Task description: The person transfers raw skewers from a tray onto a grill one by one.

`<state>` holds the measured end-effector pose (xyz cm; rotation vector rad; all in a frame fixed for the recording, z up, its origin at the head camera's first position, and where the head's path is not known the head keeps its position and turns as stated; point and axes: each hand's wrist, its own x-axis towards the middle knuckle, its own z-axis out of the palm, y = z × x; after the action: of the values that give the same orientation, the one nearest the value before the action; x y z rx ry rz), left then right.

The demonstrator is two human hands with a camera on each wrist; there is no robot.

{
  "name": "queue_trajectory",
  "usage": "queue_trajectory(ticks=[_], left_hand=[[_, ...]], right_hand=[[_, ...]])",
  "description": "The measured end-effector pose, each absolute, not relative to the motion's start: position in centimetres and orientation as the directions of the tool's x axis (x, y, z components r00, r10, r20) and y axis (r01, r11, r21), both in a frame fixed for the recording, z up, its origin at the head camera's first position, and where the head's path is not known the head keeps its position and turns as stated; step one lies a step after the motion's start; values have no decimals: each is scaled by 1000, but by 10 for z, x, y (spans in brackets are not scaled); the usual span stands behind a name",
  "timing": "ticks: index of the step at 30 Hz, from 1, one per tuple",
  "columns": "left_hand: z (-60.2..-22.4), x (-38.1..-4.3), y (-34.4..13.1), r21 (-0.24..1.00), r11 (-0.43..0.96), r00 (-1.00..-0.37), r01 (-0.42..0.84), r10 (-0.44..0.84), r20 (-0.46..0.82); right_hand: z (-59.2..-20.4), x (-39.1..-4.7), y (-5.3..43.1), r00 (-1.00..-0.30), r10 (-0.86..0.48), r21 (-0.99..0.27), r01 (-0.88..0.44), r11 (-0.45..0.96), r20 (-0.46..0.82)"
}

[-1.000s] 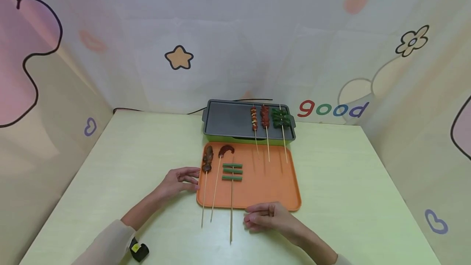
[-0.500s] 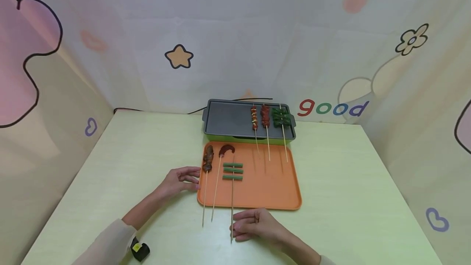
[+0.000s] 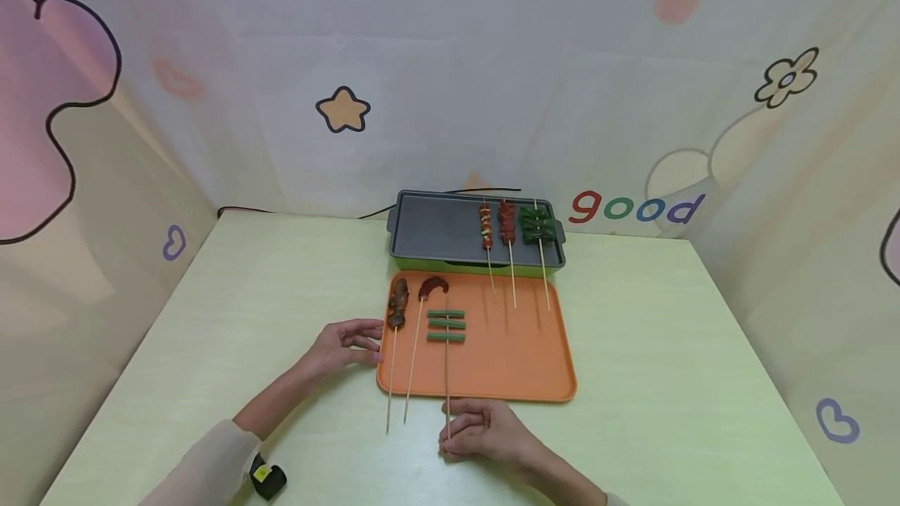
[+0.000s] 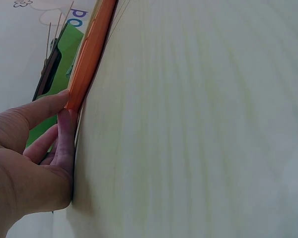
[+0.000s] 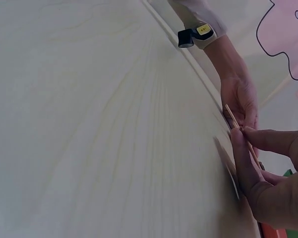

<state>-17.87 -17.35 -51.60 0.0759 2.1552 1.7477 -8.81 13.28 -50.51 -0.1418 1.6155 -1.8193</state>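
Observation:
Between thumb and fingers, my right hand [image 3: 485,429] pinches the lower stick of a skewer [image 3: 446,325] bearing three green bean-like pieces. The stick's end [image 5: 232,115] juts past the fingertips in the right wrist view. Those green pieces are over the orange tray [image 3: 513,358]. At the tray's left rim, my left hand [image 3: 344,347] touches the edge with extended fingertips; its fingers [image 4: 44,109] meet the orange rim in the left wrist view. Left of the green skewer lie a brown mushroom-like skewer [image 3: 398,304] and a dark red curled skewer [image 3: 433,286], sticks overhanging the front.
Directly behind the tray stands a grey-topped green grill [image 3: 436,229]. On its right side lie a red-and-white skewer [image 3: 486,226], a red meat skewer [image 3: 507,222] and a green pepper-like skewer [image 3: 537,223], sticks reaching out above the tray. A printed cloth [image 3: 422,61] hangs behind.
My right hand has moved left from beside the tray's front edge to the green skewer's stick and taken hold of it. The skewer has shifted slightly right. My left hand stays at the rim.

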Motion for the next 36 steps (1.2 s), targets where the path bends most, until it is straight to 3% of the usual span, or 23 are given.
queue_trajectory(ticks=[12, 22, 36], left_hand=[[-516, -178, -173, 954, 238, -933, -184, 263, -246], [-515, -177, -172, 957, 231, -935, -176, 265, -236], [-517, -178, -173, 964, 205, -934, -169, 278, -223]], right_hand=[[-509, -85, 145, -790, -495, -911, 412, 8, -361], [-497, -88, 153, -825, -494, -947, 321, -12, -274], [-457, -135, 153, -873, -458, -983, 182, 11, -167]])
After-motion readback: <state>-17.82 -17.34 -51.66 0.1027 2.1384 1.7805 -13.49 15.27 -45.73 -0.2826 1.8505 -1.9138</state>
